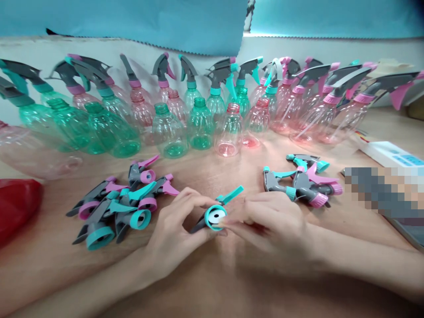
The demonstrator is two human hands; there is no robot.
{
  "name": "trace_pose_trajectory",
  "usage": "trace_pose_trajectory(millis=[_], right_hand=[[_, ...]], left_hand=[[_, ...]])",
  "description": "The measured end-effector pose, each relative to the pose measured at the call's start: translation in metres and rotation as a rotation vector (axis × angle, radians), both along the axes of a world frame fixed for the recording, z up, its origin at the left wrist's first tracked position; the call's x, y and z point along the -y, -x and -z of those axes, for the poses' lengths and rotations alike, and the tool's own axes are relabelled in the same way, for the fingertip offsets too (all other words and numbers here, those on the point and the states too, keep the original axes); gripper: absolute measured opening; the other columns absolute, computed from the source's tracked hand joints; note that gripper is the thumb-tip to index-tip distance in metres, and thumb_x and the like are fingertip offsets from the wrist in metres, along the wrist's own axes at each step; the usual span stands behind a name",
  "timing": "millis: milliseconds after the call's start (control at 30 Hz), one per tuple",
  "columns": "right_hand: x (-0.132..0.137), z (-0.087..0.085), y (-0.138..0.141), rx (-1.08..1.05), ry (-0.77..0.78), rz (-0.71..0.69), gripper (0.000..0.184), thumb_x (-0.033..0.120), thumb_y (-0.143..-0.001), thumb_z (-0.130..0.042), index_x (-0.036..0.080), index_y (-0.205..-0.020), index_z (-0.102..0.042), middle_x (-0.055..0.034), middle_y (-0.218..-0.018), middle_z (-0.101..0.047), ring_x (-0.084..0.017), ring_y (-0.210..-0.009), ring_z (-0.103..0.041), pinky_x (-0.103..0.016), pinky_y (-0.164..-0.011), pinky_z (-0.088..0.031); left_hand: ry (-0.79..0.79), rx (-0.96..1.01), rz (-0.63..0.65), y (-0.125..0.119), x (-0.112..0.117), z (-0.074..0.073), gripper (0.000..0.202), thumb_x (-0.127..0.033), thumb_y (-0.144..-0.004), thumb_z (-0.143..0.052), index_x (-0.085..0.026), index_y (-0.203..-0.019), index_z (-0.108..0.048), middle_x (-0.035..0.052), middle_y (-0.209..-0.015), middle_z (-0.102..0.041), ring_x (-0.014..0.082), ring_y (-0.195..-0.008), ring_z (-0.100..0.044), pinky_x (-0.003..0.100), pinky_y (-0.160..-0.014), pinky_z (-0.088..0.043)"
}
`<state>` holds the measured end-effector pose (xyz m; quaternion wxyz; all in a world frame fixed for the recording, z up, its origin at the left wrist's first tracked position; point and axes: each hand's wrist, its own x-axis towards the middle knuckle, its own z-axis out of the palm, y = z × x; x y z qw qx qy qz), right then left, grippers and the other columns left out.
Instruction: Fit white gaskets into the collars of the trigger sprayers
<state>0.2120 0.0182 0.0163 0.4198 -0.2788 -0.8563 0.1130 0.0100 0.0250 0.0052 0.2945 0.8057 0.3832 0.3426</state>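
Note:
In the middle of the table, my left hand (174, 225) is closed round a grey and teal trigger spray head (200, 223). Its teal collar faces me and its teal lever (233, 193) points up and right. Inside the collar lies a white washer (214, 215) with a dark centre hole. The fingertips of my right hand (274, 221) are pinched together at the washer's lower right edge, inside the collar rim. Left of my left hand, several loose spray heads (99, 236) with teal or pink collars lie piled. A smaller group of spray heads (304, 185) lies beyond my right hand.
Clear green bottles (170, 137) and pink bottles (228, 134) stand in rows along the back, many topped with spray heads. One pink bottle (33, 152) lies on its side at left, near a red object (18, 207). A white device (394, 157) sits at right, beside a pixelated patch.

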Motion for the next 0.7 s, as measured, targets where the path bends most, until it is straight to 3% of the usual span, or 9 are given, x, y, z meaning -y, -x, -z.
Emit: trace_pose_trajectory(millis=[133,233,400,533,700], right_hand=[[0.005,-0.005,0.002,-0.042,0.426,0.003,0.006,0.019,-0.082,-0.064,0.016,-0.077,-0.066,0.0054,-0.055,-0.055,-0.005,-0.049,-0.045,-0.016,-0.047,-0.034],[0.004,-0.015,0.001,0.056,0.538,-0.029,0.009,0.023,-0.083,-0.064,0.016,-0.082,-0.068,0.0062,-0.055,-0.051,-0.005,-0.049,-0.041,-0.016,-0.047,-0.032],[0.0,-0.026,-0.005,0.05,0.412,0.038,0.008,0.02,-0.084,-0.062,0.016,-0.08,-0.067,0.0072,-0.054,-0.055,-0.003,-0.046,-0.043,-0.016,-0.045,-0.031],[-0.002,-0.023,-0.008,0.191,0.219,0.011,0.012,0.015,-0.087,-0.055,0.014,-0.087,-0.066,0.0014,-0.065,-0.065,-0.008,-0.055,-0.056,-0.019,-0.053,-0.038],[-0.001,-0.021,-0.009,0.342,0.22,-0.028,0.016,0.018,-0.09,-0.05,0.015,-0.086,-0.065,-0.0011,-0.072,-0.067,-0.011,-0.059,-0.059,-0.023,-0.054,-0.037]], left_hand=[[0.014,0.008,-0.006,0.001,0.0,0.002,0.018,-0.026,-0.079,-0.069,-0.022,-0.094,-0.061,0.0,-0.082,-0.058,0.0139,-0.071,-0.055,0.025,-0.062,-0.044],[0.007,-0.009,-0.003,0.001,0.0,0.001,0.019,-0.028,-0.079,-0.069,-0.022,-0.095,-0.061,-0.0001,-0.082,-0.058,0.0144,-0.072,-0.055,0.026,-0.063,-0.044],[0.005,-0.018,-0.001,0.0,0.0,0.001,0.019,-0.026,-0.08,-0.068,-0.023,-0.096,-0.06,-0.0003,-0.081,-0.058,0.014,-0.071,-0.054,0.025,-0.061,-0.044],[-0.009,-0.025,0.009,0.0,0.0,0.002,0.02,-0.023,-0.079,-0.069,-0.023,-0.097,-0.06,-0.0009,-0.082,-0.059,0.0138,-0.073,-0.054,0.025,-0.063,-0.045],[-0.044,-0.042,0.018,0.0,0.0,0.002,0.021,-0.022,-0.079,-0.068,-0.023,-0.098,-0.06,-0.0004,-0.08,-0.059,0.015,-0.075,-0.054,0.026,-0.064,-0.045]])
